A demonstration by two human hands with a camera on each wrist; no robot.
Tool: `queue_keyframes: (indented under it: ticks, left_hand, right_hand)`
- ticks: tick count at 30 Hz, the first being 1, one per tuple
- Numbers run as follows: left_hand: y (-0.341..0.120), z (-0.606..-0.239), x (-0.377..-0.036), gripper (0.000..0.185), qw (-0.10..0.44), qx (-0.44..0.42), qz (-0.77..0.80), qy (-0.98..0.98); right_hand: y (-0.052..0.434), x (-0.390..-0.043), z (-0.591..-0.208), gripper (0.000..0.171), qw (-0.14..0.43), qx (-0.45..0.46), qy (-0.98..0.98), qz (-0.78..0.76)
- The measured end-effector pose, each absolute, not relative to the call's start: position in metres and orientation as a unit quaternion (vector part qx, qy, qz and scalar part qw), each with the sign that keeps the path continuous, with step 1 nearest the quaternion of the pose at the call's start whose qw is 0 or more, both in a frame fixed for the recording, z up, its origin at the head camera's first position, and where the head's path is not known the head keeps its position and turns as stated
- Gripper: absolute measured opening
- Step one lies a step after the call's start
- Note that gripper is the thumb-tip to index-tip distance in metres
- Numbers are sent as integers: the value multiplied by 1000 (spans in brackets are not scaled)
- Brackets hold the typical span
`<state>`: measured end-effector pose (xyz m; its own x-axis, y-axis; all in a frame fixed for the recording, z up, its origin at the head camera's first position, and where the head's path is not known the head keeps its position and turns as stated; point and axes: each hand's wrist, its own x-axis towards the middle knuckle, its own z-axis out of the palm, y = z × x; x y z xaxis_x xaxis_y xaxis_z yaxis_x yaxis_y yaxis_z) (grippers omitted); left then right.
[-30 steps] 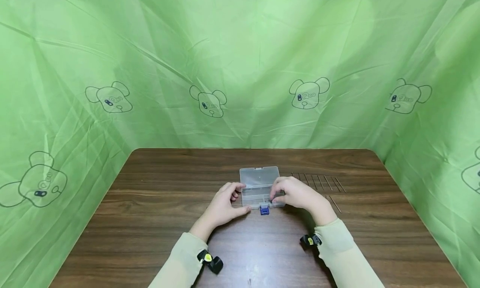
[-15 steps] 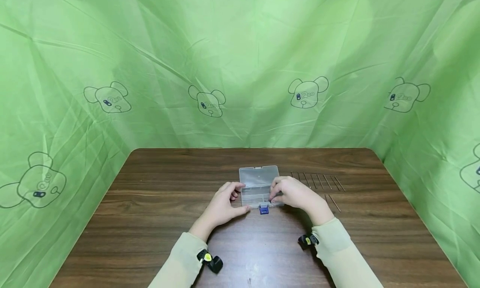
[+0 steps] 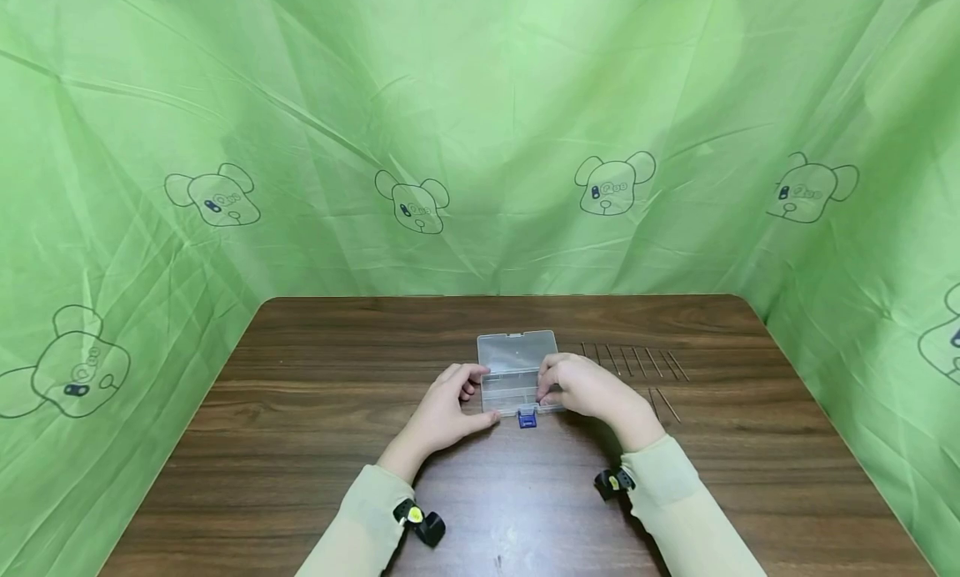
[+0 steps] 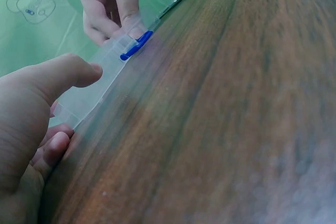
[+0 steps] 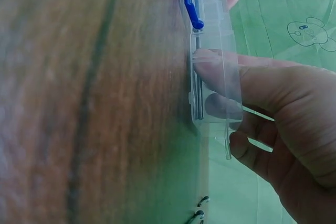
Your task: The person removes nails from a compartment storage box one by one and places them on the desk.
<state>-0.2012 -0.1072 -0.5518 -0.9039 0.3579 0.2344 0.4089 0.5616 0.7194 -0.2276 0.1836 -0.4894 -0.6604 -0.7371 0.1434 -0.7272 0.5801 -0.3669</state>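
Note:
A small clear plastic box (image 3: 512, 387) lies on the wooden table (image 3: 315, 410), its lid (image 3: 517, 350) folded back flat and a blue latch (image 3: 527, 419) at its front edge. My left hand (image 3: 459, 403) grips the box's left end, thumb on the front wall and fingers curled at the side. My right hand (image 3: 557, 387) pinches the right end. In the right wrist view its thumb (image 5: 215, 69) presses the front wall of the box (image 5: 215, 35), and thin metal pins (image 5: 197, 98) lie inside. The left wrist view shows the box (image 4: 100, 80), the latch (image 4: 135, 45) and my left thumb (image 4: 68, 72).
A row of several thin metal pins (image 3: 637, 362) lies on the table right of the box, with two more (image 3: 662, 404) closer to me. Green printed cloth (image 3: 480, 143) walls in the table's back and sides.
My right hand has edged slightly left along the box's right end. The left hand and the box have not moved.

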Motion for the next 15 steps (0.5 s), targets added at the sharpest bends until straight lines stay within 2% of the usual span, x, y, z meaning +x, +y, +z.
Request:
queue_keyframes:
  ticks: [15]
  left_hand:
    - [-107, -550, -201, 69, 25, -211, -420, -882]
  right_hand:
    - [186, -226, -489, 9, -12, -434, 879, -196]
